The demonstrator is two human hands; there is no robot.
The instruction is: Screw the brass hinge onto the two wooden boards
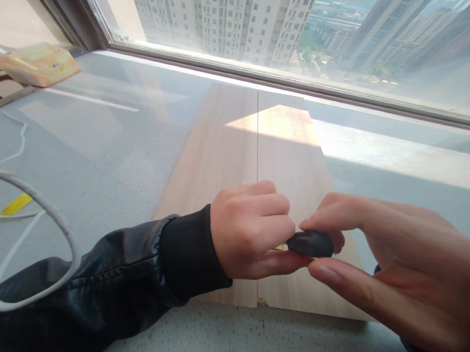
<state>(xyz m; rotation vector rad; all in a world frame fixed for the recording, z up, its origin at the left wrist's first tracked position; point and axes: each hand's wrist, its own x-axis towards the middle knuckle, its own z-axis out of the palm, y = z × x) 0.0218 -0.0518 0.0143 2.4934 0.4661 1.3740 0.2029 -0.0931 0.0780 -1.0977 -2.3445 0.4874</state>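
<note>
My left hand (252, 228), in a black cuff and sleeve, is closed, with its knuckles up, above the pale wooden board (220, 144). Its thumb and forefinger are at the left end of a smooth, rounded black object (312, 243), perhaps a small handle. Specks of gold colour (281, 247) show by the left fingers, but what they grip is hidden. My right hand (394, 258) comes in from the right, its thumb and fingertips pinching the black object at its right part. A thin dark seam (257, 141) runs lengthwise along the board.
The board lies on a speckled pale sill (144, 137) below a window (240, 37). A white cable (52, 216) loops over my left sleeve, with a yellow tag (17, 204) beside it. In the far left corner sits an orange-white box-like thing (42, 64).
</note>
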